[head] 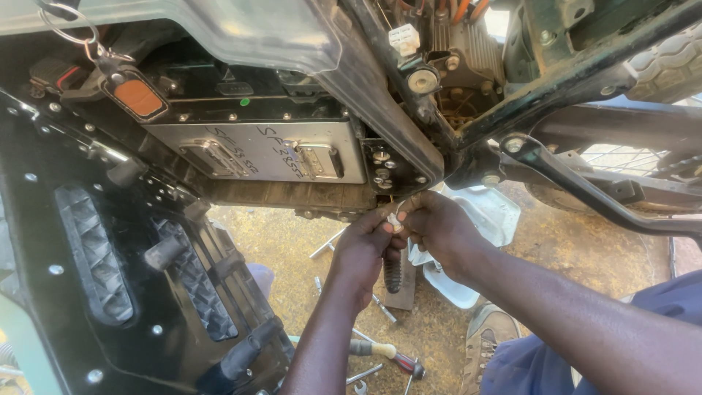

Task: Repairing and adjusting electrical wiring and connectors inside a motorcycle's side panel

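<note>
Both hands meet under the motorcycle frame point(439, 139): the left hand point(363, 245) and the right hand point(439, 228) pinch a small white connector point(395, 219) between their fingertips, just below the grey metal battery box point(263, 150). Wrenches point(380, 307) and a screwdriver point(387, 355) lie on the sandy floor point(292, 241).

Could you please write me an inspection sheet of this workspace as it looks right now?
Surface: sandy dirt ground, dry, strewn with tools.
Job's things: small white connector pinched between both hands beneath the motorcycle frame.
Clutter: red-handled screwdriver, wrenches, coil spring, white plastic panel.
Grippers: left hand and right hand meet at the connector, fingers closed on it.
Cables: thin wire rises from the connector; orange wires near the engine.
Surroundings: silver battery box, black seat underside, key ring, rear wheel, shoe.
</note>
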